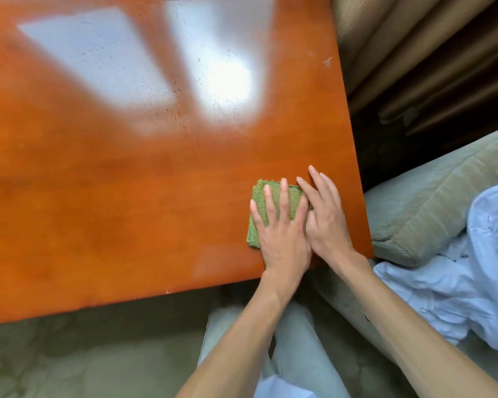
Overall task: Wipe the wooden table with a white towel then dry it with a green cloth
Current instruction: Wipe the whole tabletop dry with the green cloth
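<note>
So the green cloth (266, 209), folded into a small pad, is being pressed flat onto the wooden table (127, 196) near its right front corner. The left hand (282, 234) is laid right on top of it with straight, spread fingers, so that grip is released, nothing is curled round the cloth. The right hand (325, 214) is set just beside it, also flat and released, with its fingers reaching partly over the cloth's right edge and partly onto bare wood.

Going by the green cloth being in use, the drying stage looks to be underway and the white-towel wipe can be taken as done. No white towel can be made out for sure; some pale crumpled fabric (457, 268) is heaped on the sofa (414, 214) to the right, but what it is can't be told.

Plenty seems left: small droplets (167, 110) are seen in the bright window glare further up the table, so that far part probably hasn't been dried.
</note>
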Demonstrator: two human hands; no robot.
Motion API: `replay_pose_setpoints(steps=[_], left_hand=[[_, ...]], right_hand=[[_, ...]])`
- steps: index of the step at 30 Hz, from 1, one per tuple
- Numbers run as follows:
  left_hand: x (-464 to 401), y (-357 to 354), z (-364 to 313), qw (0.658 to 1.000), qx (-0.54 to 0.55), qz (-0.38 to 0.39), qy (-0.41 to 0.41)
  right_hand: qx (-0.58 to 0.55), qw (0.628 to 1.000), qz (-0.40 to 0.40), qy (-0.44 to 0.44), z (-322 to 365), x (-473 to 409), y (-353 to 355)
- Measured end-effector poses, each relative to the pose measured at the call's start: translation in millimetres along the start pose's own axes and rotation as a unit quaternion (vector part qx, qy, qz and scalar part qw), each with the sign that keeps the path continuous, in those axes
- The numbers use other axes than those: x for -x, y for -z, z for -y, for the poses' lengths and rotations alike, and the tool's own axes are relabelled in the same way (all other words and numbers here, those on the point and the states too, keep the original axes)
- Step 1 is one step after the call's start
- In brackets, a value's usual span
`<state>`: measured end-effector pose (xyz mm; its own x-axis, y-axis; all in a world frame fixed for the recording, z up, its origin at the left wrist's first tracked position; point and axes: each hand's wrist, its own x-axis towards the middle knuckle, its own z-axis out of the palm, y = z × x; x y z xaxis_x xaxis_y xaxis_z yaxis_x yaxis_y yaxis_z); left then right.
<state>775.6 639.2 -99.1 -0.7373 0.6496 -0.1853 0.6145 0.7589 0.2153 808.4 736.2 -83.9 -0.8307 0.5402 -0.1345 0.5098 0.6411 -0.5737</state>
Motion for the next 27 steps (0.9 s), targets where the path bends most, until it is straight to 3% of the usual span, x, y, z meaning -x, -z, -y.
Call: replay_pose_setpoints(steps=[4,7,10,15,20,23,27], left_hand=[[-2,11,35,1.0,-0.004,-0.017,-0.022],[-10,24,96,0.998,-0.021,-0.027,0.052],[-20,42,149,0.988,-0.011,-0.027,0.149],[-39,42,132,0.97,-0.004,-0.054,0.236],[-39,18,29,0.989,-0.04,-0.028,0.141],[-20,1,-41,0.999,-0.022,-0.026,0.016],[21,-6,-47,0.993,-0.039,0.003,-0.108]], right_hand=[[0.07,0.996,-0.015,0.057,-38,2,28],[0.092,0.995,-0.042,-0.003,-66,-2,45],[0.048,0.998,-0.008,-0.037,-79,-2,51],[-0.009,1.0,0.009,-0.006,-78,-3,43],[-0.143,0.989,0.013,-0.043,-79,-2,45],[-0.174,0.984,-0.004,-0.039,-85,-1,43],[-0.209,0.976,-0.011,-0.053,-93,-1,45]])
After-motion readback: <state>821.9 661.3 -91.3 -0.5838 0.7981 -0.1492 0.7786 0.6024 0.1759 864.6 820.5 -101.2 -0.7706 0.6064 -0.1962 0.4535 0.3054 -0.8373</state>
